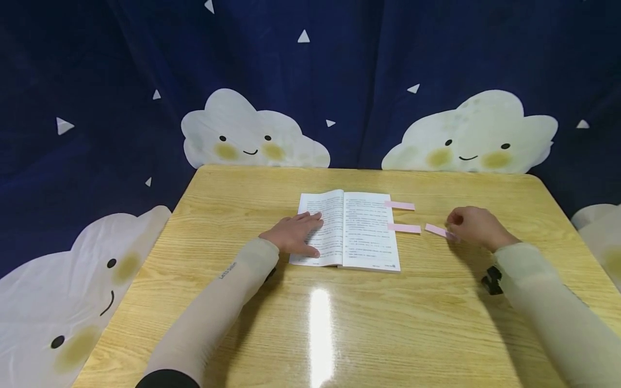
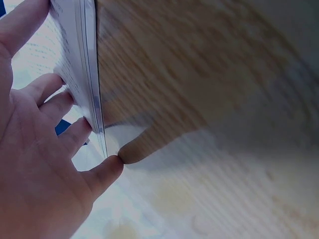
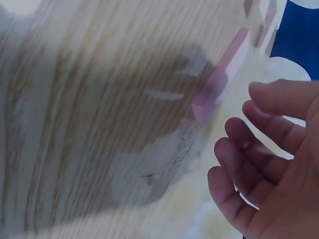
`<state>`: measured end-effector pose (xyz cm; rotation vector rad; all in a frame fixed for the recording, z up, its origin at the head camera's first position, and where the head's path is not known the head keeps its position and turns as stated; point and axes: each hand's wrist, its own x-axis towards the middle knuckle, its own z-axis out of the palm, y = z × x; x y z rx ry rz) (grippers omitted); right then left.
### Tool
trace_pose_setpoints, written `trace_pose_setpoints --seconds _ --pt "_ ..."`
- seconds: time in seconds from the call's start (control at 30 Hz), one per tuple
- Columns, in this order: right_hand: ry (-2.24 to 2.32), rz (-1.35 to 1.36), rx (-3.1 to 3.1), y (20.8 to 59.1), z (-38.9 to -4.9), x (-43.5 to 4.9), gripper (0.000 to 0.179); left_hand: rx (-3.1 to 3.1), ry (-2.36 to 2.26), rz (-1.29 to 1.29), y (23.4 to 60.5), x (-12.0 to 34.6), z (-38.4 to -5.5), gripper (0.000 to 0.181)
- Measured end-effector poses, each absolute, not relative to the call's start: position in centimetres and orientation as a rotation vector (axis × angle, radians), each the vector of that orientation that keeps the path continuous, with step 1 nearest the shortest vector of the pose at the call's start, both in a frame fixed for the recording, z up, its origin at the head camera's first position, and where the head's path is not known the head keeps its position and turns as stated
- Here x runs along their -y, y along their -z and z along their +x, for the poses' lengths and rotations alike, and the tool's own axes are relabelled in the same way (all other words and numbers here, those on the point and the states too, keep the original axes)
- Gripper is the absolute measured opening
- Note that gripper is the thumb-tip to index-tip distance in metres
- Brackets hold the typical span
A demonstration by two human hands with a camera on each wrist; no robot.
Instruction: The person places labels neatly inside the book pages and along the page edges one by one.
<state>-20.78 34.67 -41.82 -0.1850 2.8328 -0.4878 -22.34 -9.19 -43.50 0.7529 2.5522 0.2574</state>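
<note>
An open book (image 1: 371,237) with printed pages lies on the wooden table. My left hand (image 1: 293,234) rests on its left page with fingers spread; in the left wrist view the little finger of that hand (image 2: 35,159) reaches past the page edge to the tabletop. Two pink sticky tabs (image 1: 406,229) stick out from the right page's outer edge. Just right of them lies a slim pink sticky-note pad (image 1: 436,230), also seen in the right wrist view (image 3: 224,72). Over its right end hovers my right hand (image 1: 475,226), fingers loosely bent and thumb apart, holding nothing.
The wooden tabletop (image 1: 359,323) carries a bright light reflection in front of the book. Behind it hangs a dark blue curtain (image 1: 349,81) with white clouds and triangles, which also runs down the left side.
</note>
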Motion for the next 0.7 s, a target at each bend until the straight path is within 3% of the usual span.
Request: trace_pose_setpoints --seconds 0.7 --pt "0.328 -0.266 -2.884 43.6 -20.8 -34.1 0.017 -2.549 -0.274 0.742 43.6 9.2 -22.3 0.085"
